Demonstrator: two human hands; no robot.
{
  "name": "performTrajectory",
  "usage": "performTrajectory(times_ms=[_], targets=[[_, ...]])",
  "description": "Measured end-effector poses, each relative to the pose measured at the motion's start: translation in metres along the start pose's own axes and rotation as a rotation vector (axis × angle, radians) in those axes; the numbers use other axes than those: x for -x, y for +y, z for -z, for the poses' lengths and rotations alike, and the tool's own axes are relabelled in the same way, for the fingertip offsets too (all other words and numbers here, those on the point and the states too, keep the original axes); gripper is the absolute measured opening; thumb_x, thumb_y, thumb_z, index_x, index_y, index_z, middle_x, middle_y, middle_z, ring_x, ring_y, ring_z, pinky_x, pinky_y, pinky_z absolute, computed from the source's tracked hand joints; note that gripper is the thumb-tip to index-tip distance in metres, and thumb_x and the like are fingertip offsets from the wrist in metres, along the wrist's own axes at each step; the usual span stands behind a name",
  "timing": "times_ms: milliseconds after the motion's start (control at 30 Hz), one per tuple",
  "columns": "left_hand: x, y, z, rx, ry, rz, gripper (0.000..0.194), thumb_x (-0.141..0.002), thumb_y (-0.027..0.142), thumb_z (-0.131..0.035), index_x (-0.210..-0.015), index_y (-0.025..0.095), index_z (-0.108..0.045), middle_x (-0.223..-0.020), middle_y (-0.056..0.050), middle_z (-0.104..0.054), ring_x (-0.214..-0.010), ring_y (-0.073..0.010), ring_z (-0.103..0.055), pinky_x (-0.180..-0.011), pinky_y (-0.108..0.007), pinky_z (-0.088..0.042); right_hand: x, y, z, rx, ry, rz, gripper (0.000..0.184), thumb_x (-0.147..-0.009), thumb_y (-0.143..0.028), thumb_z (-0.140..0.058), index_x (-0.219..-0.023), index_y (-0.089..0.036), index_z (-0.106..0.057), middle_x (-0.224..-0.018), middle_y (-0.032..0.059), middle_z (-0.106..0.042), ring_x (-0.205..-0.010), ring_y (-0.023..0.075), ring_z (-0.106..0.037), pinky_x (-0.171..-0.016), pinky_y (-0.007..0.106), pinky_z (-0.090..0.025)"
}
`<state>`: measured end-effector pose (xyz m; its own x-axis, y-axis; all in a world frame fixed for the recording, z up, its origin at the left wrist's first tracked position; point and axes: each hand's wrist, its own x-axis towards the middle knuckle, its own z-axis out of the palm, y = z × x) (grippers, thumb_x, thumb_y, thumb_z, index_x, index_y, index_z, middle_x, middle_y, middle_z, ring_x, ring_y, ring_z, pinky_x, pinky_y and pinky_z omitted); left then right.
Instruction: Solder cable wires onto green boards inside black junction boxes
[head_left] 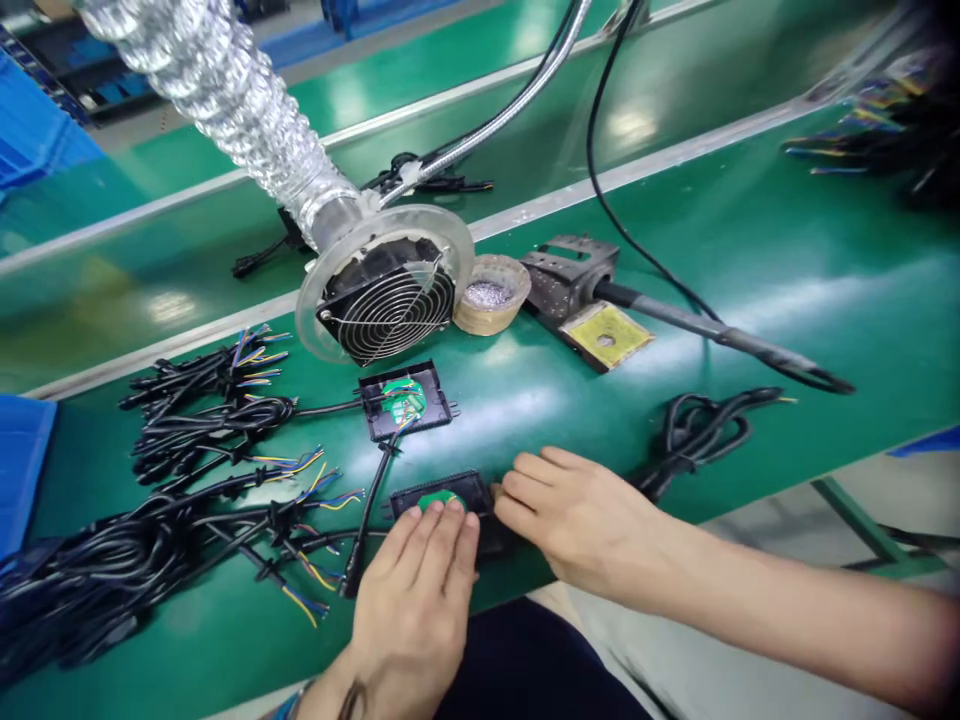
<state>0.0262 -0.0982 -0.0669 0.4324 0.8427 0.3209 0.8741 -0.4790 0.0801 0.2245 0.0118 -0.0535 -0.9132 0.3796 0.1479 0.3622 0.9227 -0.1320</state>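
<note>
A black plastic case (474, 484) with a round green circuit board (441, 499) inside lies near the front edge of the bench. My left hand (416, 585) rests over its near side, fingers stretched out flat and covering part of the board. At the case's right end, my right hand (574, 515) has its fingers curled together; what they pinch is hidden. Just behind is a second open black case (435, 398) holding a wired green board (405, 402), with a black cable (375, 500) running from it toward me.
Bundled black cables (150, 540) with coloured wire ends lie left. A fume extractor fan (394, 310) hangs behind the cases. Beside it are a solder tub (491, 295), a soldering iron (697, 320) in its stand (570, 275) and a yellow sponge (609, 336). A coiled cable (701, 430) lies right.
</note>
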Motion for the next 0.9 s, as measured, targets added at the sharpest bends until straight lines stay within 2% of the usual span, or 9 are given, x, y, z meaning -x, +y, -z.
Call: performTrajectory(times_ms=[133, 267, 333, 467, 567, 633, 733, 833, 900], targets=[[-0.002, 0.002, 0.003, -0.007, -0.024, 0.014, 0.037, -0.093, 0.012, -0.040, -0.122, 0.007, -0.062, -0.123, -0.011, -0.068, -0.114, -0.0225, -0.062, -0.107, -0.037, -0.040, -0.030, 0.003, 0.029, -0.054, -0.051, -0.015, 0.014, -0.085, -0.017, -0.057, -0.073, -0.019, -0.064, -0.075, 0.0041, -0.064, -0.072, 0.0177, -0.053, -0.064, 0.032, -0.033], [-0.001, 0.003, 0.007, 0.105, -0.035, 0.082, 0.036, -0.090, 0.017, -0.047, -0.121, 0.011, -0.063, -0.114, -0.009, -0.071, -0.105, -0.0232, -0.064, -0.103, -0.037, -0.044, -0.103, -0.020, 0.052, -0.097, -0.124, 0.077, 0.014, -0.089, -0.019, -0.055, -0.081, -0.018, -0.066, -0.079, 0.0049, -0.065, -0.076, 0.0182, -0.059, -0.065, 0.030, -0.040], [0.000, 0.001, 0.009, 0.158, -0.047, 0.095, 0.036, -0.090, 0.020, -0.051, -0.125, 0.012, -0.060, -0.117, -0.009, -0.069, -0.107, -0.0232, -0.062, -0.106, -0.037, -0.042, -0.146, -0.038, 0.048, -0.070, -0.102, 0.069, 0.012, -0.090, -0.017, -0.053, -0.089, -0.017, -0.065, -0.087, 0.0062, -0.067, -0.085, 0.0211, -0.062, -0.064, 0.029, -0.044], [0.000, -0.008, 0.020, 0.303, -0.091, 0.122, 0.043, -0.092, 0.030, -0.055, -0.132, 0.016, -0.054, -0.129, -0.008, -0.063, -0.122, -0.0235, -0.054, -0.116, -0.043, -0.029, -0.222, -0.068, 0.021, -0.018, -0.029, -0.018, 0.024, -0.094, -0.011, -0.044, -0.111, -0.006, -0.060, -0.105, 0.0160, -0.065, -0.091, 0.0229, -0.065, -0.068, 0.033, -0.052], [-0.002, -0.018, 0.032, 0.427, -0.148, 0.177, 0.060, -0.086, 0.047, -0.061, -0.139, 0.020, -0.047, -0.139, -0.009, -0.053, -0.131, -0.0280, -0.044, -0.115, -0.050, -0.028, -0.257, -0.078, 0.006, -0.012, -0.042, -0.031, 0.026, -0.096, -0.026, -0.056, -0.116, -0.010, -0.058, -0.109, 0.0099, -0.064, -0.092, 0.0181, -0.065, -0.077, 0.034, -0.056], [-0.002, -0.023, 0.036, 0.441, -0.137, 0.250, 0.061, -0.087, 0.049, -0.059, -0.139, 0.019, -0.046, -0.141, -0.013, -0.050, -0.131, -0.0304, -0.042, -0.111, -0.052, -0.033, -0.265, -0.081, 0.008, -0.020, -0.054, -0.012, 0.024, -0.095, -0.030, -0.058, -0.109, -0.012, -0.061, -0.104, 0.0070, -0.065, -0.089, 0.0167, -0.065, -0.076, 0.034, -0.057], [0.001, -0.028, 0.032, 0.424, -0.046, 0.394, 0.042, -0.094, 0.030, -0.049, -0.134, 0.016, -0.048, -0.131, -0.014, -0.053, -0.123, -0.0284, -0.048, -0.104, -0.050, -0.042, -0.250, -0.080, 0.032, -0.031, 0.001, 0.017, 0.026, -0.101, -0.027, -0.042, -0.107, -0.010, -0.060, -0.103, 0.0106, -0.065, -0.085, 0.0203, -0.068, -0.068, 0.033, -0.056], [0.002, -0.028, 0.023, 0.425, 0.125, 0.502, 0.039, -0.090, 0.012, -0.047, -0.129, 0.016, -0.049, -0.127, -0.015, -0.051, -0.120, -0.0267, -0.049, -0.102, -0.048, -0.046, -0.202, -0.070, 0.065, -0.041, 0.157, -0.084, 0.040, -0.104, -0.037, -0.025, -0.118, -0.011, -0.051, -0.114, 0.0146, -0.062, -0.087, 0.0245, -0.069, -0.064, 0.035, -0.054], [0.000, -0.028, 0.022, 0.441, 0.212, 0.549, 0.037, -0.087, 0.007, -0.048, -0.122, 0.017, -0.051, -0.125, -0.015, -0.048, -0.118, -0.0260, -0.051, -0.099, -0.047, -0.050, -0.158, -0.056, 0.079, -0.145, 0.360, -0.232, 0.036, -0.101, -0.040, -0.032, -0.115, -0.013, -0.051, -0.107, 0.0124, -0.065, -0.085, 0.0226, -0.069, -0.066, 0.032, -0.054]])
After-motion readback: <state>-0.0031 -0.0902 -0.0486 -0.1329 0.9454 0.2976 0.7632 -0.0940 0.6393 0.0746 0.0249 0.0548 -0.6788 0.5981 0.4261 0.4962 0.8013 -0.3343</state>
